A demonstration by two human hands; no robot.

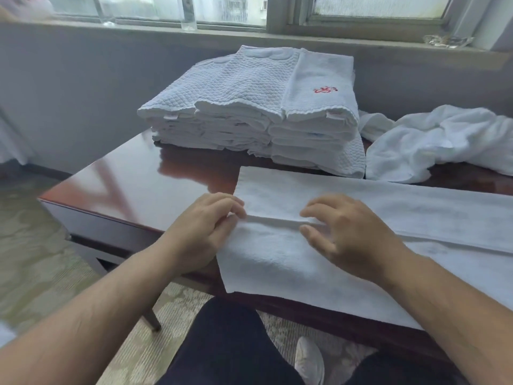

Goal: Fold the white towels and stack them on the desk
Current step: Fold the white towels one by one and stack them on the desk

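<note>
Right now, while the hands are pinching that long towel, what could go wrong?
1. The towel hangs over the front edge of the desk; if let go, it might slide to the floor.
2. The left hand and right hand pinch the crease only near its left end, so the long rest may fold crooked.
3. The stack of folded towels looks uneven, so one more on top might make it slump.
</note>
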